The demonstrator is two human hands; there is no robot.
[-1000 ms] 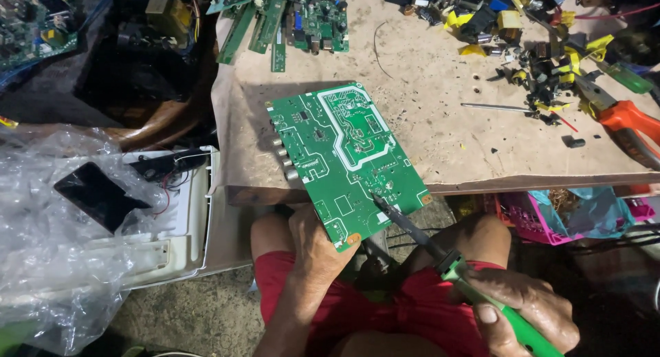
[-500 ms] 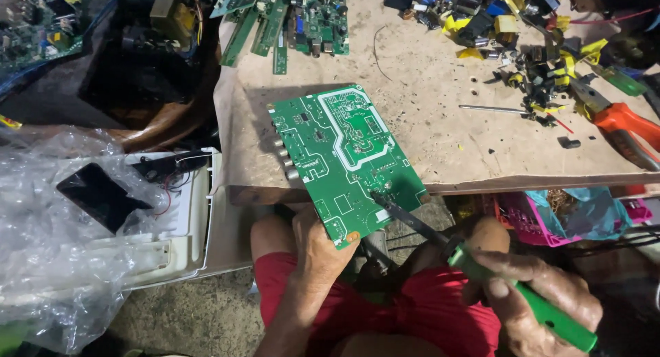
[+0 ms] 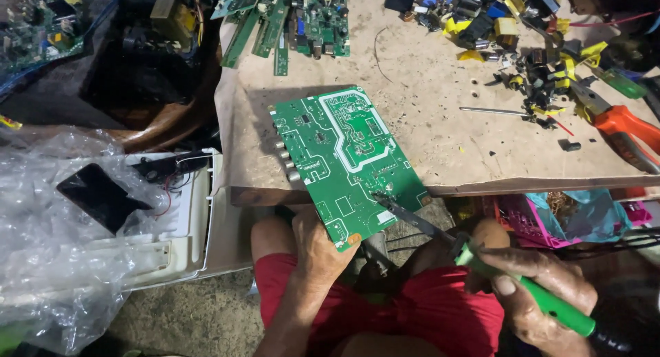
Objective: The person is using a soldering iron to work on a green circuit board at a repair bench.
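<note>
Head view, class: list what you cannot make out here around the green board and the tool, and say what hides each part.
- Tool: the handle's end is hidden inside the right hand.
- Board: its underside faces away from the head view, and the left hand covers its near corner.
- Tool tip: too small to tell what it touches.
- Parts pile: cut off by the top edge.

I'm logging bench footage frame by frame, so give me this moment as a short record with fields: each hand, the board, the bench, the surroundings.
left hand: left hand grips the lower edge of the green circuit board
right hand: right hand holds a green-handled soldering iron, tip on the board's lower right
board: solder side up, tilted, resting on the workbench edge
bench: loose components, more boards, orange-handled pliers
left of bench: clear plastic bag
</note>
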